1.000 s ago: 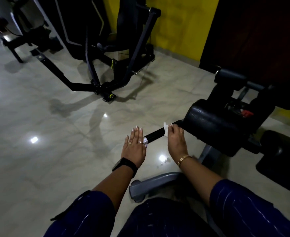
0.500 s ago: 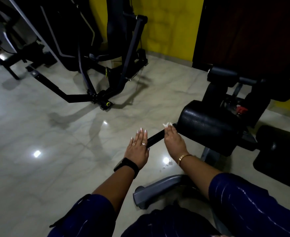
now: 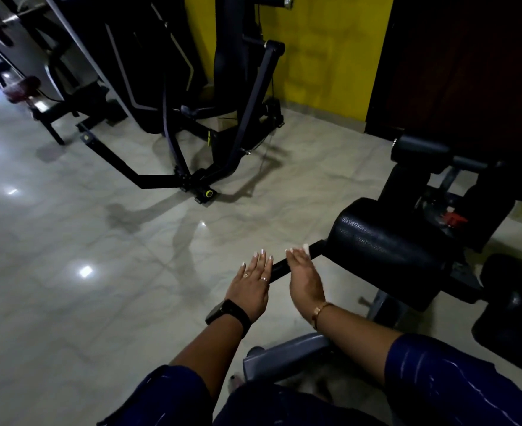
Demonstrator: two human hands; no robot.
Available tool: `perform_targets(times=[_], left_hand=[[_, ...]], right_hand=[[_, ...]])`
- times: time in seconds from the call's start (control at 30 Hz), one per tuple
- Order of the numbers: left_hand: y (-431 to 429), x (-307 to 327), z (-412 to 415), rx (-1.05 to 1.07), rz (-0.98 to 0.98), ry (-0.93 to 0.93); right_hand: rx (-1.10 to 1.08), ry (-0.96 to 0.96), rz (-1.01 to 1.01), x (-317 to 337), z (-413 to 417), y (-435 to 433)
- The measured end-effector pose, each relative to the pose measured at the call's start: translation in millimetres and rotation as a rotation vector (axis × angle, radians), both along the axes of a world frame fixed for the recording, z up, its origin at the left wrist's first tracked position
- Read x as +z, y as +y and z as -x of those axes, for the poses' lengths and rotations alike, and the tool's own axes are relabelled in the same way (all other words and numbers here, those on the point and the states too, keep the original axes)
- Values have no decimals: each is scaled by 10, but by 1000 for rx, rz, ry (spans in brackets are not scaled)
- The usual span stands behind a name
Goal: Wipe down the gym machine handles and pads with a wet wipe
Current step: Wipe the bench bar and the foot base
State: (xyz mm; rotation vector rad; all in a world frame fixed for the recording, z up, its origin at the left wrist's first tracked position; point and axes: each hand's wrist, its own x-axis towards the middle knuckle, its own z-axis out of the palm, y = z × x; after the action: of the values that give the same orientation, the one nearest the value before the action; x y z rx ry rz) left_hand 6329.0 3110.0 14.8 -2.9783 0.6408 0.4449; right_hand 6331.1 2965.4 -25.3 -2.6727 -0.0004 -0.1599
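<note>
Head view: the wet wipe (image 3: 306, 247) is light, limp and damp, so it will bunch or slide unless you keep it spread under your fingers. The black handle bar (image 3: 280, 267) is stiff and smooth, and takes firm pressure. The textured roller pad (image 3: 385, 250), just beyond your right fingertips, looks soft and will give under a push.

Your right hand (image 3: 304, 279) lies over the bar with its fingers stretched almost straight, pressing the wipe down. Only a white corner shows past the fingertips. Your left hand (image 3: 252, 287), just beside the right, is flat and open. Its straight fingers rest on the bar's free end and hold nothing.
</note>
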Motion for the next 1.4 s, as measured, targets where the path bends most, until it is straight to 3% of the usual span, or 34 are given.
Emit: perform_targets(times=[0.07, 0.17, 0.23, 0.3, 0.4, 0.6, 0.73, 0.8, 0.9, 1.0, 1.13, 1.23, 1.4], left_hand=[[12, -24, -12, 10, 21, -1], [7, -69, 5, 30, 63, -11], [14, -91, 14, 30, 86, -15], [33, -99, 1, 6, 114, -28], [80, -120, -15, 23, 226, -32], [89, -182, 49, 148, 500, -47], [111, -196, 64, 152, 463, -66], [111, -176, 54, 147, 429, -56], [99, -210, 53, 163, 378, -56], [73, -200, 80, 171, 393, -57], [46, -175, 81, 186, 387, -63], [68, -224, 85, 199, 406, -73], [85, -283, 94, 211, 445, -49]], right_hand=[[87, -53, -60, -16, 109, 36], [222, -160, 121, -8, 80, -180], [180, -145, 157, -46, -8, -293], [54, -25, 67, -71, -77, -307], [-80, -25, -75, -71, -129, -148], [188, -129, -164, -20, 305, 323], [378, -223, 65, -7, 295, -27], [326, -197, 136, 1, 194, -303], [146, -78, 127, -22, 117, -448], [8, -110, 73, -75, 142, -172], [176, -159, 1, -67, 389, 292], [337, -231, 102, -21, 412, 85], [115, -88, 106, -18, 121, -445]])
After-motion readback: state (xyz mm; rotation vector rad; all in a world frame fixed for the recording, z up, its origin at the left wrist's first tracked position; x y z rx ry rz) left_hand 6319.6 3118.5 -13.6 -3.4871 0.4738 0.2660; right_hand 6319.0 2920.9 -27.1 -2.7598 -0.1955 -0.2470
